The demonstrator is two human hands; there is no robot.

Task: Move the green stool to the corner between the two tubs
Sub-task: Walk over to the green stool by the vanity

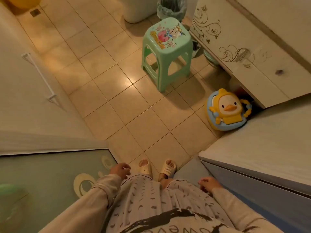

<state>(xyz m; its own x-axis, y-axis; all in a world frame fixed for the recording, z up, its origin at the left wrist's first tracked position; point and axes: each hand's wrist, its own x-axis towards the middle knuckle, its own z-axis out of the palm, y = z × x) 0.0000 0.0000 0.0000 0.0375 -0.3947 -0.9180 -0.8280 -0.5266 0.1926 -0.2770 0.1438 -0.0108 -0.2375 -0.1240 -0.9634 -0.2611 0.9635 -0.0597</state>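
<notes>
The green stool, a plastic one with a cartoon picture on its seat, stands upright on the tiled floor ahead of me, close to a white cabinet. My left hand hangs low at my side, fingers loosely curled and holding nothing. My right hand hangs on the other side, also loosely curled with nothing in it. Both hands are far from the stool. My two feet in pale slippers stand between the hands. No tubs are clearly recognisable in view.
A white cabinet with swirl patterns runs along the right. A yellow duck-shaped child's potty sits by its corner. A bin with a bag liner and a white container stand behind the stool. A glass door is at my left.
</notes>
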